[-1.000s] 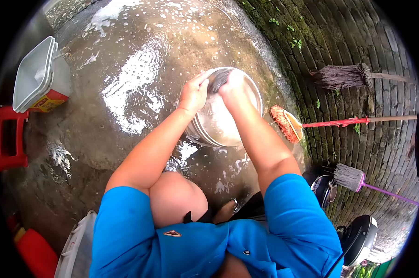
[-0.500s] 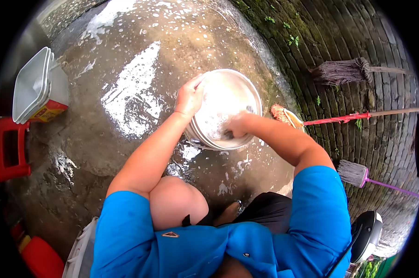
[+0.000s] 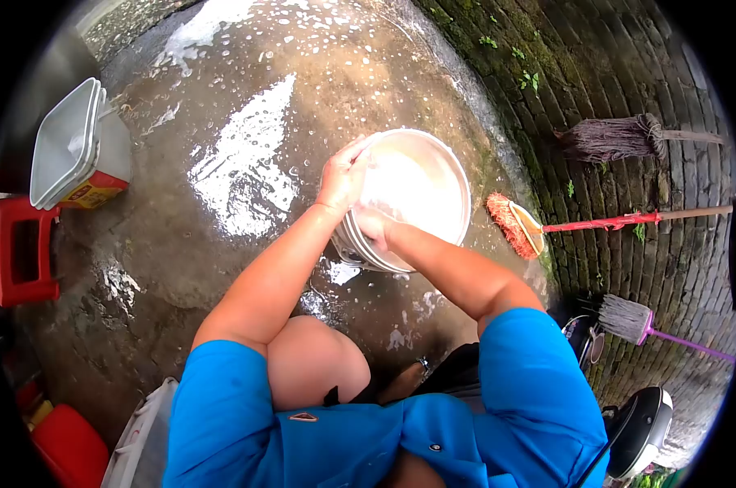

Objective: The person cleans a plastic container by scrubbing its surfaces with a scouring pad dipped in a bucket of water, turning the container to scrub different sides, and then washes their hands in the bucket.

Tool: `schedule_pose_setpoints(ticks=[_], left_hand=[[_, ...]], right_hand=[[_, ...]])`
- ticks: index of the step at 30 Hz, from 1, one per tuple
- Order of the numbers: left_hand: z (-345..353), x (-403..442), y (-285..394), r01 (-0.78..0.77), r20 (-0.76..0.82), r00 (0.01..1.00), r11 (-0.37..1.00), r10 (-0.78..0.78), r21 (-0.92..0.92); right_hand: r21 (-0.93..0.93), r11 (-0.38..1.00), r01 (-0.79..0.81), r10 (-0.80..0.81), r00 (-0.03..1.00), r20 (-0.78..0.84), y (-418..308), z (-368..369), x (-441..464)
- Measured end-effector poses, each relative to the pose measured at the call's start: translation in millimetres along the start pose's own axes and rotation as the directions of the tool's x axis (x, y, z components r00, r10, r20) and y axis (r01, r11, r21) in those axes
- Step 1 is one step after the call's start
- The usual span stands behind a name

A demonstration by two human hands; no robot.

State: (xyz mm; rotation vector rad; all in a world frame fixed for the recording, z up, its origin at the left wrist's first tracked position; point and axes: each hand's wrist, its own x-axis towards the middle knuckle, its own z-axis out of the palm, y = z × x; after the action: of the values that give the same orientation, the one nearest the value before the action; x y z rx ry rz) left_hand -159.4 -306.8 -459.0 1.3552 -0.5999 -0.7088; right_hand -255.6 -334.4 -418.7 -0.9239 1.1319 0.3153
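A round white bucket [image 3: 421, 183] stands tilted on the wet floor in front of me, its inside bright with glare. My left hand [image 3: 344, 175] grips the bucket's left rim, fingers over the edge. Inside the bucket, near its lower left wall, is my right hand [image 3: 374, 225]. Its fingers look bent, and whatever they hold is hidden by the hand and the glare.
Nested square tubs [image 3: 67, 154] sit at the left above a red stool [image 3: 22, 252]. Along the brick wall [image 3: 596, 73] at the right are a grey mop [image 3: 616, 138], an orange brush [image 3: 514, 228] and a purple-handled mop [image 3: 626, 317]. Suds streak the floor [image 3: 165, 252].
My right hand has moved around inside the bucket, from the top to the lower right and now to the lower left. The dark scrubber seen earlier is out of sight. My left hand stays on the rim.
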Motion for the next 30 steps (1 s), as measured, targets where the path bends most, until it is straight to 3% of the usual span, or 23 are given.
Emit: schedule_pose_setpoints(ticks=[1,3,4,5,7,8,9,10,11,12,13,14,15,18,20,22,23,24,25,26,27,29,30], left_hand=[[0.1,2.4,3.6,-0.005,-0.006,1.000,1.000,0.005,-0.006],[2.6,1.4,1.7,0.081,0.021,0.997,0.977,-0.079,-0.197],[2.8,4.7,-1.8,0.158,0.039,0.987,0.930,-0.153,-0.331],[3.9,4.7,-5.8,0.160,0.042,0.987,0.932,-0.155,-0.325],[5.3,1.5,-8.8,0.164,0.048,0.986,0.954,-0.157,-0.250],[4.3,5.3,-8.7,0.154,0.042,0.988,0.964,-0.148,-0.217],[3.9,1.5,-8.4,0.161,0.034,0.987,0.962,-0.158,-0.220],[2.9,0.4,-4.6,0.140,0.027,0.990,0.977,-0.137,-0.158],[1.8,4.2,0.9,0.109,0.022,0.994,0.990,-0.108,-0.092],[2.1,3.2,5.3,0.119,0.028,0.993,0.989,-0.117,-0.087],[2.2,3.3,8.6,0.172,0.054,0.985,0.972,-0.165,-0.159],[0.8,3.2,8.9,0.223,0.075,0.975,0.947,-0.211,-0.231],[1.2,-1.2,3.8,0.238,0.067,0.971,0.944,-0.228,-0.229],[-0.2,7.6,-3.1,0.176,0.053,0.984,0.963,-0.169,-0.204],[2.9,6.3,-1.0,0.195,0.054,0.981,0.955,-0.187,-0.224],[-0.5,6.0,5.8,0.205,0.041,0.979,0.949,-0.201,-0.241],[-2.1,5.6,9.9,0.274,0.096,0.962,0.928,-0.257,-0.252],[-3.3,5.8,15.2,0.339,0.150,0.939,0.902,-0.308,-0.267],[-3.3,6.3,16.0,0.404,0.210,0.911,0.871,-0.355,-0.281],[-6.3,6.0,16.5,0.458,0.250,0.885,0.832,-0.393,-0.313],[-13.0,5.3,7.5,0.439,0.228,0.896,0.837,-0.381,-0.325],[-20.6,-10.2,-20.8,0.371,0.203,0.924,0.630,-0.324,-0.682],[-20.6,-23.9,-29.5,0.378,0.223,0.920,0.572,-0.323,-0.728]], right_hand=[[0.146,0.986,0.077,-0.074,0.997,-0.025,-9.8,7.5,-7.1],[0.228,0.935,0.271,-0.257,0.962,-0.090,-12.5,3.0,6.5],[0.301,0.834,0.462,-0.433,0.887,-0.161,-12.2,3.2,11.4],[0.308,0.832,0.461,-0.432,0.887,-0.161,-6.7,4.1,14.2],[0.165,0.919,0.358,-0.319,0.922,-0.220,1.0,13.5,7.0],[-0.429,0.836,0.343,-0.436,0.889,-0.139,28.1,-12.4,20.8],[-0.762,0.593,0.261,-0.265,0.957,0.121,27.1,-35.0,7.2],[-0.939,0.216,0.266,0.009,0.962,0.274,22.0,-61.5,-8.6],[-0.957,-0.133,0.256,0.158,0.959,0.235,14.0,-84.3,-20.5],[-0.877,-0.436,0.202,0.346,0.937,0.044,-8.5,-92.0,-20.9],[-0.708,-0.702,0.076,0.200,0.975,-0.093,-25.9,-90.4,-39.5],[-0.504,-0.862,0.052,0.049,0.999,0.019,-27.4,-115.1,-21.3],[-0.597,-0.802,0.027,-0.062,0.990,0.128,-33.0,-141.8,9.9],[-0.602,-0.795,-0.068,-0.227,0.955,0.192,-2.9,-119.9,3.2],[-0.907,-0.403,-0.122,-0.433,0.899,0.071,30.3,-92.5,17.8],[-0.998,-0.014,-0.062,-0.490,0.870,-0.047,32.8,-60.5,31.9],[-0.926,0.373,0.048,-0.128,0.992,-0.001,34.3,-53.9,27.5],[-0.712,0.702,-0.016,0.211,0.960,0.186,27.6,-42.7,17.9],[-0.456,0.890,-0.034,0.116,0.981,0.153,19.1,-47.2,9.7],[-0.142,0.984,0.107,-0.078,0.977,0.196,16.0,-55.0,-7.3],[0.052,0.962,0.269,-0.274,0.941,0.197,10.6,-46.6,-33.4],[-0.019,0.817,0.577,-0.576,0.817,0.038,7.9,-13.2,-77.2],[-0.482,0.544,0.686,-0.766,0.641,0.047,12.2,-5.4,-73.0]])
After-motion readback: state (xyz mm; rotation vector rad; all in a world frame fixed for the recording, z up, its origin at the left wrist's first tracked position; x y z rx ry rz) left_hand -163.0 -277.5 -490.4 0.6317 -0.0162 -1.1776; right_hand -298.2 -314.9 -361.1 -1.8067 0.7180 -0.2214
